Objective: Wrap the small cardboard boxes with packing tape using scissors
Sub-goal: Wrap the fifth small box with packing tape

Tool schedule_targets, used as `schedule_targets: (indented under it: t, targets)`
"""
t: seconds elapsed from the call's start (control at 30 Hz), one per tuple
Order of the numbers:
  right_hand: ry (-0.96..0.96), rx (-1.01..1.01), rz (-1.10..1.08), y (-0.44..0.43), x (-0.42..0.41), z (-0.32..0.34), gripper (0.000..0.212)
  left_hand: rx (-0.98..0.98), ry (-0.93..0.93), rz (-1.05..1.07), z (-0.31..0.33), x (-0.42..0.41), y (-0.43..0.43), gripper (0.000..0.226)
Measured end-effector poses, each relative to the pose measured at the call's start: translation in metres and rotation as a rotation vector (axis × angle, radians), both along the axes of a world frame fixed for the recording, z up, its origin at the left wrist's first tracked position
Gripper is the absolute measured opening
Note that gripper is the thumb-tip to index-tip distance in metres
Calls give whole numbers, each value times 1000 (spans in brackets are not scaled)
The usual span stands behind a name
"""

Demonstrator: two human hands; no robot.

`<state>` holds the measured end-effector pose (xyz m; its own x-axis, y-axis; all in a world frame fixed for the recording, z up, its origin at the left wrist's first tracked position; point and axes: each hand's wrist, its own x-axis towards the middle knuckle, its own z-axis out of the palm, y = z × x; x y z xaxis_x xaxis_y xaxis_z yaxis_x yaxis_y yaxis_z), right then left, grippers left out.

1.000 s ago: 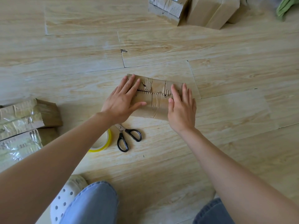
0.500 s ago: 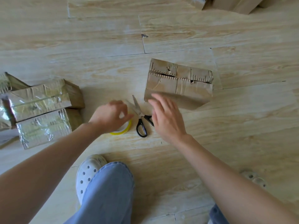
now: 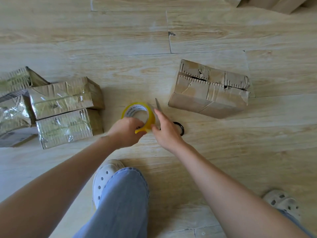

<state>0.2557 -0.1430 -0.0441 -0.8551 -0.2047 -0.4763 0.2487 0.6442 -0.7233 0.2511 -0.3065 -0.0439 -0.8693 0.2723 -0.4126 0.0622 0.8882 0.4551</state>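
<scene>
Gripping the yellow tape roll by its near edge with the left hand: fingers curled in through the core, thumb outside on the band. Holding it tipped up on its rim, open core toward the camera, printed lettering legible inside (whether clear of the floor or resting on it, impossible to tell). Laying the right hand against the roll's right side, fingers stretched out straight, thumb tip touching the yellow band beside the left fingers; nothing plainly gripped in it.

Nearest, along the bottom of the frame: both bare forearms reaching in from the lower corners. Between them, a pale-blue jeans leg ending at a white clog, just below the hands. At lower right, a grey clog, well apart from the first.

Just under the right hand, at centre frame: scissors lying on the floor, blade tip poking out above the fingers, one black handle loop showing to the right of the hand. Mostly covered otherwise.

Further up, right of centre: bare cardboard box, flat on the floor near the scissors yet not touching them, top flaps torn and gapped along a jagged seam. At left of centre, level with it: taped boxes, shiny with clear film, packed side by side and touching, more of them running off the left edge.

Farthest, in the upper right corner: more boxes, cut off by the frame.
</scene>
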Motion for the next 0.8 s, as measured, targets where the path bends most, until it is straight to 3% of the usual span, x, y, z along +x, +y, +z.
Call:
schedule_targets:
  t: [0.07, 0.13, 0.63, 0.8]
  targets:
    - [41, -19, -26, -4, -4, 3, 52, 194, -46, 165, 9, -4, -4, 39]
    - [100, -40, -28, -7, -6, 9, 49, 330, -76, 285, 17, -8, -7, 31]
    - [394, -170, 39, -27, -27, 60, 47, 1089, -275, 728, 53, -44, -13, 54]
    - [357, -207, -67, -31, -32, 62, 52, 1284, -461, 867, 54, -55, -7, 35]
